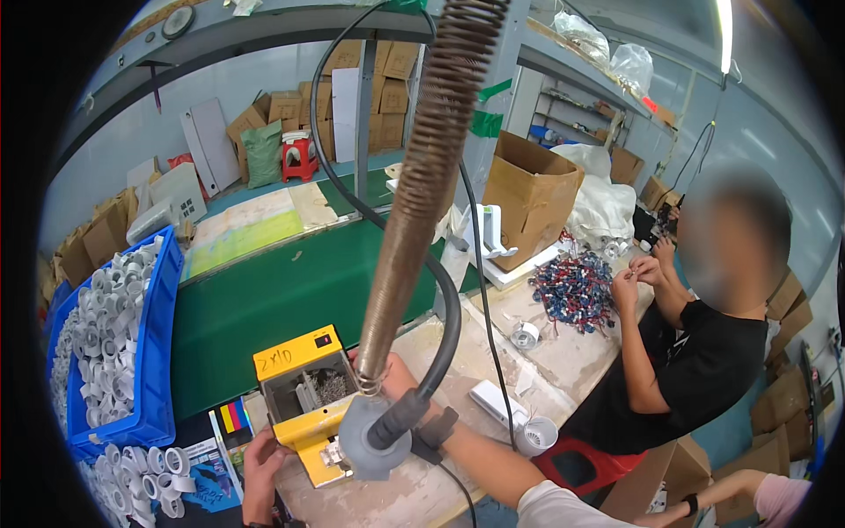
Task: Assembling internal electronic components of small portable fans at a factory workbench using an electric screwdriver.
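Observation:
A yellow screw feeder (pixel 305 352) with an open top stands on the worktable, and many small silvery screws (pixel 330 385) lie inside it. My left hand (pixel 264 462) is at the feeder's near left side, its fingers curled against the edge. My right hand (pixel 398 377) reaches to the feeder's right side; the spring and the hanging tool cover most of its fingers. In front of my right wrist hangs a grey tool (pixel 377 440) with a thick black cable, below a long rusty coil spring (pixel 414 185). Its lower end is hidden.
At left, a blue crate (pixel 163 352) holds white plastic rings, with more rings (pixel 145 480) beside it. A green belt (pixel 238 308) runs behind. To the right lie a white fixture (pixel 500 403) and a pile of wired parts (pixel 576 290), where a co-worker (pixel 695 352) sits.

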Demonstrator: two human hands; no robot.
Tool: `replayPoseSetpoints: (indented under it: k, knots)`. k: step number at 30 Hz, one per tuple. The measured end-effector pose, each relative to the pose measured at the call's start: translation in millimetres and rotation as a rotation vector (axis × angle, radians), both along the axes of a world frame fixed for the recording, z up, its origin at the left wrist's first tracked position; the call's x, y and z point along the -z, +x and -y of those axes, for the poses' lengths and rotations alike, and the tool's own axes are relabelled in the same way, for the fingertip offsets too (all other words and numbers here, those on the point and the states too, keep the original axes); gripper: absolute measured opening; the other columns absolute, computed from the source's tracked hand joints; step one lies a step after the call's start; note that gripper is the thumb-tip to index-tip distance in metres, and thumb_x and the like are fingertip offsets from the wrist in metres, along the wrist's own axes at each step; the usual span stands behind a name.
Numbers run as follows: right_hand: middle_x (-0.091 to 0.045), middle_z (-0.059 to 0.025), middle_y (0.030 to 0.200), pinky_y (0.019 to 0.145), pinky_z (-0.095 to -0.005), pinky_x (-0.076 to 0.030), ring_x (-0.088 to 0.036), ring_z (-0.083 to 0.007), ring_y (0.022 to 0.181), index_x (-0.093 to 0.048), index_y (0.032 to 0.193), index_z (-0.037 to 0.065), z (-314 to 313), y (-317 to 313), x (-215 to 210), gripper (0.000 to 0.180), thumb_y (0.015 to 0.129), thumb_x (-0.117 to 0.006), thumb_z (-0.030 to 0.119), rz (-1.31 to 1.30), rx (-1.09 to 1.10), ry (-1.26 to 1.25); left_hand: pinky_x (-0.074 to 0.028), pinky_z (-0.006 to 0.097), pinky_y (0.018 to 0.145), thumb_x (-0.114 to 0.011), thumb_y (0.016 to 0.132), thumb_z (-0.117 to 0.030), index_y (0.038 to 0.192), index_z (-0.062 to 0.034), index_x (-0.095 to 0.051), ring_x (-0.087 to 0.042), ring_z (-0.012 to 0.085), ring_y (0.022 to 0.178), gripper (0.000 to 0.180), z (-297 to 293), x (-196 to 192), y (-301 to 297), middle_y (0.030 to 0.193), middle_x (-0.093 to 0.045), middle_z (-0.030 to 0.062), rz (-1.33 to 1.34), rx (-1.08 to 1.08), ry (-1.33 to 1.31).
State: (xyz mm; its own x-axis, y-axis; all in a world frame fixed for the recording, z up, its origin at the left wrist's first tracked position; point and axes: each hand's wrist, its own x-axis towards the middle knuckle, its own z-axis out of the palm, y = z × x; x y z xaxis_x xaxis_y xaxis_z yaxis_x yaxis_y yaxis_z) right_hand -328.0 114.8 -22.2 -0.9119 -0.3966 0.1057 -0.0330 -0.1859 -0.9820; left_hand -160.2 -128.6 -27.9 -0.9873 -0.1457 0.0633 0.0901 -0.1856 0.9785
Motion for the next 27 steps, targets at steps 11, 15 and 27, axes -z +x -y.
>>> replayPoseSetpoints:
  k: [11,15,27]
  knots:
    - [-0.061,-0.0075,0.109,0.085,-0.0267,-0.044,-0.056,-0.0155,0.096,-0.058,0.087,0.0,-3,-12,8,0.01,0.082,-0.051,-0.005,-0.187,-0.025,-0.062,-0.047,0.033,0.083,-0.061,0.077,-0.01,0.112,0.0026,-0.055,-0.058,0.0211,0.101,0.038,3,0,-6,0.12,-0.056,0.0107,0.012,0.041,-0.005]
    - [-0.061,-0.0074,0.106,0.084,-0.0273,-0.043,-0.056,-0.0161,0.096,-0.058,0.086,0.001,-1,-5,0,0.01,0.083,-0.051,-0.005,-0.289,0.127,-0.01,-0.048,0.032,0.081,-0.058,0.076,-0.005,0.108,0.0032,-0.056,-0.057,0.0215,0.104,0.034,7,6,-8,0.121,-0.055,0.0114,-0.023,0.078,-0.005]
    - [-0.055,-0.0078,0.084,0.06,-0.0218,-0.04,-0.05,-0.0111,0.066,-0.053,0.079,-0.002,-24,28,-65,0.012,0.083,-0.045,-0.01,-0.444,0.328,-0.386,-0.051,0.034,0.082,-0.06,0.086,-0.011,0.121,0.0041,-0.05,-0.06,0.0215,0.093,0.039,-1,-7,3,0.107,-0.059,0.0121,0.086,0.094,0.059]
